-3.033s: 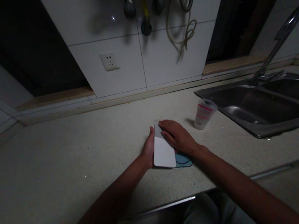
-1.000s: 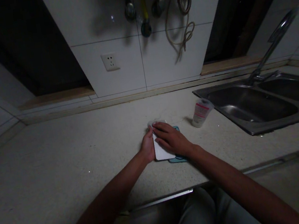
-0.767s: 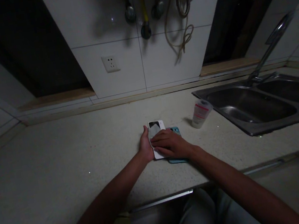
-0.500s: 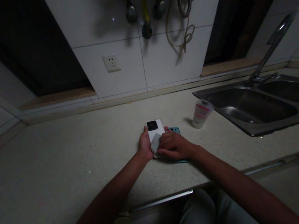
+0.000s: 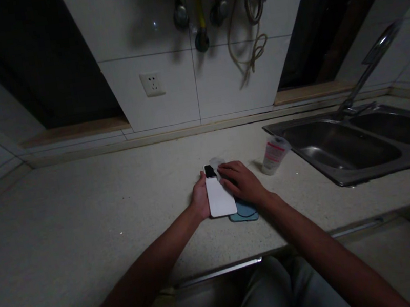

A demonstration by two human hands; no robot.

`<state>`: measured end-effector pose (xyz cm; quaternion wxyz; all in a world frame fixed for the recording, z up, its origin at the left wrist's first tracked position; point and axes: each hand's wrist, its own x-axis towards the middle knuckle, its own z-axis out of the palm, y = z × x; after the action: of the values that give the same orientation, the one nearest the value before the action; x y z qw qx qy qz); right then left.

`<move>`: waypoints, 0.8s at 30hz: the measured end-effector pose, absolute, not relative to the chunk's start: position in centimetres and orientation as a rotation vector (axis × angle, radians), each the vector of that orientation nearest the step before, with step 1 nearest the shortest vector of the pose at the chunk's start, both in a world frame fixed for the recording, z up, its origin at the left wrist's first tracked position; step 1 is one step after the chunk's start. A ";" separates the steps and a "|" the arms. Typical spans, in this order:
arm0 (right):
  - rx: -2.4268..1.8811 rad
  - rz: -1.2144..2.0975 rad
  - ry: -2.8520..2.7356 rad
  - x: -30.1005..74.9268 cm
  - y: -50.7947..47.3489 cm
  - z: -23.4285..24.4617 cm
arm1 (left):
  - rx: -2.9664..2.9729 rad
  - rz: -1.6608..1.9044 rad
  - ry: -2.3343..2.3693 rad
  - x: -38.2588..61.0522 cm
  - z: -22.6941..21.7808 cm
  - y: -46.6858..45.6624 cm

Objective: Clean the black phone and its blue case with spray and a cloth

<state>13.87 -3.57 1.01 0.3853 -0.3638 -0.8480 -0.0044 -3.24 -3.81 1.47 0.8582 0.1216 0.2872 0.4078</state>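
Note:
My left hand (image 5: pixel 199 196) grips a white smartphone (image 5: pixel 221 200) by its left edge, the back with its dark camera block facing up. Over the phone's upper right part, my right hand (image 5: pixel 241 181) pinches a thin whitish wipe (image 5: pixel 216 162), which covers part of the camera block. Partly under the phone and my right hand, a blue-green phone case (image 5: pixel 246 212) lies on the countertop. A clear plastic cup (image 5: pixel 274 155) with red print stands tilted to the right of my right hand.
On the right, a double steel sink (image 5: pixel 343 175) with a curved tap (image 5: pixel 365 71) is set into the pale countertop (image 5: pixel 137 195). A wall socket (image 5: pixel 152 84), pipes and a looped cord (image 5: pixel 259 50) are on the tiled wall behind. The counter's front edge is near my legs.
My right hand and the wipe have moved from the phone's lower part up to the camera block. The phone's lower back and more of the case now show. My left hand keeps its grip.

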 end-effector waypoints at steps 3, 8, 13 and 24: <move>-0.922 0.033 -2.194 13.5 -3.6 0.7 | 0.268 0.875 0.600 -3.2 1.4 -3.8; -0.800 0.133 -2.305 12.5 -4.3 0.8 | 0.293 0.907 0.568 -3.1 1.3 -3.8; -0.448 0.287 -2.382 11.6 -5.6 1.6 | 0.269 0.915 0.460 -3.2 1.3 -3.5; -0.534 0.285 -2.296 13.4 -6.3 1.3 | 0.246 1.024 0.517 -3.8 1.4 -3.2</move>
<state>13.45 -6.25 1.28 0.3745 -0.2084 -0.8966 0.1115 -3.81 -3.18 1.45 0.8328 0.1160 0.2440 0.4831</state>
